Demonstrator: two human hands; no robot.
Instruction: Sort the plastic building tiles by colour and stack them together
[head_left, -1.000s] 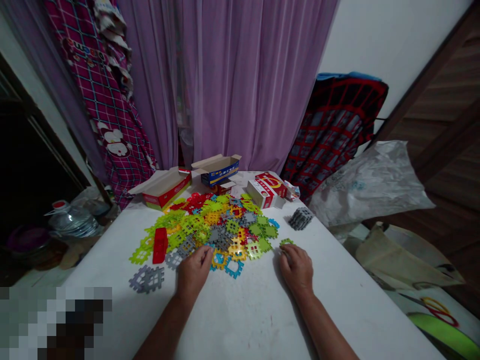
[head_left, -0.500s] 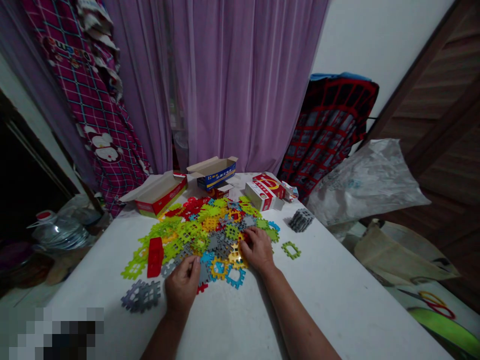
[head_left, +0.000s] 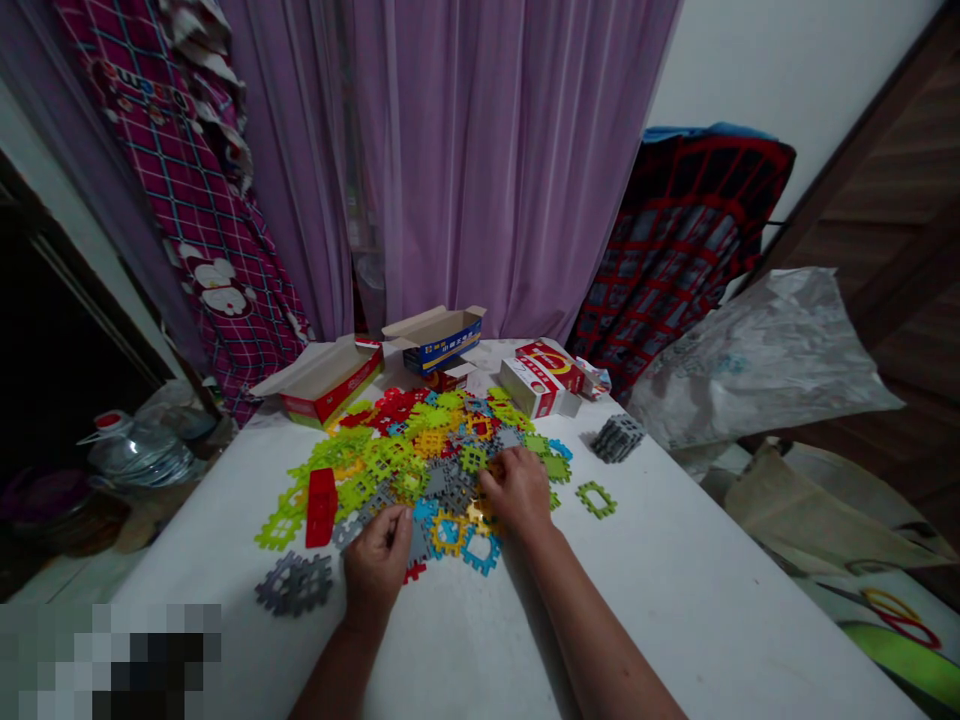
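Looks like the tile-picking step: right hand (head_left: 519, 492) curled over the notched-tile pile (head_left: 430, 442) on the white table (head_left: 480, 650), left hand (head_left: 377, 562) curled at its near edge, can't tell if either grips anything; next move calls for pinching one tile clear.

glossy plastic tiles (head_left: 442, 478), smooth tabletop (head_left: 637, 600), printed cardboard boxes (head_left: 454, 348), cloth curtain (head_left: 495, 180), crinkled plastic bag (head_left: 765, 365).

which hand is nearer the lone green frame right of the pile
Right. The right hand is over the pile, left of the green frame; the left hand is farther left, by the pile's near edge.
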